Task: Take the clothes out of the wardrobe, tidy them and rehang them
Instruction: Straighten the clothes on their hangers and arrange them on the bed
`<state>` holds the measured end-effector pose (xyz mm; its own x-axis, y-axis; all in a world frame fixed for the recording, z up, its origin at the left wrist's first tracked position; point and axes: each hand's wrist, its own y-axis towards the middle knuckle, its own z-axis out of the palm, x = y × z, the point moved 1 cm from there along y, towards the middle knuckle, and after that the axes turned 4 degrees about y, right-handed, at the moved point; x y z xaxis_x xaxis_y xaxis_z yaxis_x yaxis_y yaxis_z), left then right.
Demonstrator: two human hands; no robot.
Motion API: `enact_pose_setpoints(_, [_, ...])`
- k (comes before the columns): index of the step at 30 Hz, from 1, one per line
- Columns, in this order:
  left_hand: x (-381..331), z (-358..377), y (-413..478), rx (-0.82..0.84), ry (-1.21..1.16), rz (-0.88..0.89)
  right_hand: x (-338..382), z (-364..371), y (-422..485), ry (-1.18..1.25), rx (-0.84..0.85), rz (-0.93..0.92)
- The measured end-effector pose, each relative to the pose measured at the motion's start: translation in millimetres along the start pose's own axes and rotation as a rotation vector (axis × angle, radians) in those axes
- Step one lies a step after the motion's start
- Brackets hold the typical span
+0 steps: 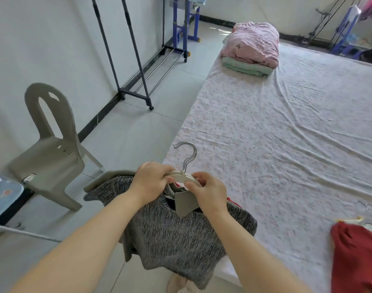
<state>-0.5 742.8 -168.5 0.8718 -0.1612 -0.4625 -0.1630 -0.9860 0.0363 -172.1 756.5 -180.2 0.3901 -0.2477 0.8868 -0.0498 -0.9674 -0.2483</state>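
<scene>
A wide bed [286, 127] with a pale flowered sheet fills the right half of the frame, running from the lower edge up to the far wall. Left of it, against the white wall in the upper left, stands a bare dark clothes rack [138, 60] on small wheels. A grey plastic chair [51, 149] sits at the left edge on the tiled floor [138, 132]. In the lower centre a speckled grey sweater [180, 240] hangs in front of the person, its body spread across the near corner of the bed. At the top of the frame, on the far end of the bed, a folded pink quilt [252, 41] lies on top of a folded green blanket [244, 68]. A red garment [356, 259] lies on the sheet in the lower right corner. Both bare forearms reach in from the bottom edge. The left hand [149, 182] has its grip clenched round the left shoulder of a cream plastic hanger [181, 175], and the right hand [208, 193] is pinching the hanger's right shoulder between thumb and fingers. The hanger sits at the sweater's neckline, its metal hook pointing up just above the two hands.
</scene>
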Motion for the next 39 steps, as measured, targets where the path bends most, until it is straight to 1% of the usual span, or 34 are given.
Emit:
enact_pose_setpoints(6, [43, 26, 77, 0.083, 0.057, -0.075, -10, 23, 93, -0.006, 0.068, 0.077])
enact_pose_setpoints(11, [69, 61, 130, 0.132, 0.043, -0.104, -31, 35, 155, -0.045, 0.095, 0.126])
enact_pose_setpoints(21, [116, 162, 208, 0.199, 0.065, -0.093, -109, 63, 249, -0.124, 0.031, 0.244])
enact_pose_setpoints(23, [129, 183, 210, 0.22, 0.063, -0.126, -128, 72, 257, -0.17, 0.069, 0.268])
enact_pose_setpoints(26, [149, 206, 204, 0.261, 0.056, -0.166, -154, 83, 261, -0.349, 0.138, 0.273])
enact_pose_setpoints(30, [161, 215, 192, 0.299, 0.004, -0.169, -171, 87, 250, -0.457, 0.151, 0.261])
enact_pose_setpoints(34, [156, 207, 182, 0.367, 0.043, -0.194, -167, 85, 229, -0.493, 0.152, 0.264])
enact_pose_setpoints(39, [130, 174, 173, 0.38, 0.019, -0.207, -138, 77, 202, -0.515, 0.173, 0.283])
